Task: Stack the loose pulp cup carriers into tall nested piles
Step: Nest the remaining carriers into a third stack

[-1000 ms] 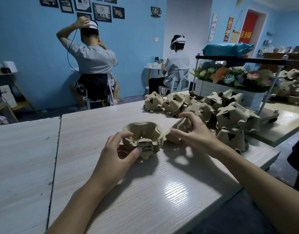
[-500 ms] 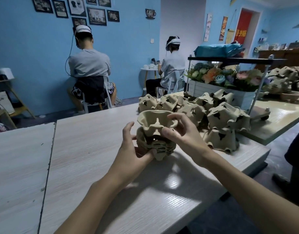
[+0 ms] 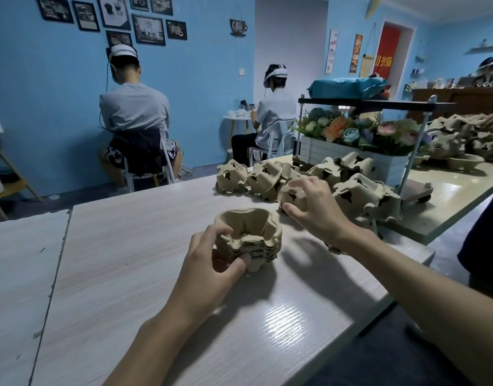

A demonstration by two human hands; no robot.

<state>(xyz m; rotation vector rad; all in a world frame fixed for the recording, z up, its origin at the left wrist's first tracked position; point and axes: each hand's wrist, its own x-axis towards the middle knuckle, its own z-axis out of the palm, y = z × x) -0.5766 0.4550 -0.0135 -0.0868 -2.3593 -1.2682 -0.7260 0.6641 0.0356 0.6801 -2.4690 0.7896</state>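
Nested pile (image 3: 249,238), standing mouth-up on table (image 3: 128,246), being gripped at its 8 o'clock side by curled left hand (image 3: 212,263); loose carrier (image 3: 288,192) lying mouth-down just beyond at 1 o'clock, being covered by nearer right hand (image 3: 315,210), fingers spread, not visibly clamping; heap of carriers (image 3: 365,196) crowding at 2 o'clock.

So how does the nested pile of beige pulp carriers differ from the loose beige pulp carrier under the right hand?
Count: the nested pile holds several layers; the loose carrier looks single. Pose: pile opens upward, loose carrier lies bottom up. Hands: left hand grips the pile; right hand covers the loose carrier. Both are the same beige moulded pulp.
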